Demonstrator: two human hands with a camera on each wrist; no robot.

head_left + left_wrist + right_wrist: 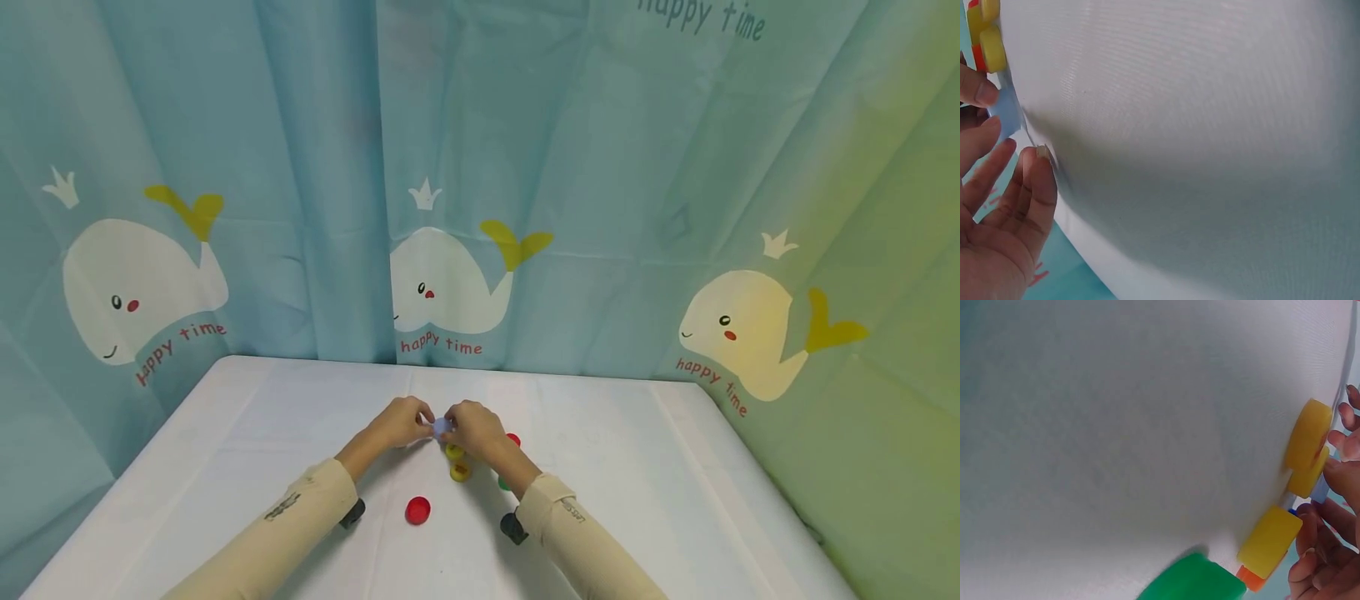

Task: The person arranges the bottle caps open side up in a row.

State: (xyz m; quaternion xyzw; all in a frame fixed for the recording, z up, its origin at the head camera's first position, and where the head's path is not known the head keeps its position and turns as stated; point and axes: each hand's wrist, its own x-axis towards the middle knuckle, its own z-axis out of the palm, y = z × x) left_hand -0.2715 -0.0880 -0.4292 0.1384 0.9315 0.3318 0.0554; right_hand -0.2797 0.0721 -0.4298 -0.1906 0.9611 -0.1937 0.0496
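A small pale blue piece (442, 427) is between both hands over the far half of the white table; its exact kind cannot be told. My left hand (401, 421) pinches it from the left with thumb and forefinger. From the other side my right hand (474, 429) pinches it too, partly covering it. In the left wrist view the blue piece (1007, 112) shows between the fingertips, the left hand's (1007, 212) other fingers bent beside it. Two round yellow pieces (461, 472) lie just nearer than the right hand; in the right wrist view, yellow pieces (1310, 434) are beside the fingers.
A round red piece (417, 510) lies on the white table (637, 492) between the forearms. Another red piece (513, 438) and a green piece (505, 483) are partly hidden by the right arm. Behind the table hangs a blue curtain (600, 317) with whale prints.
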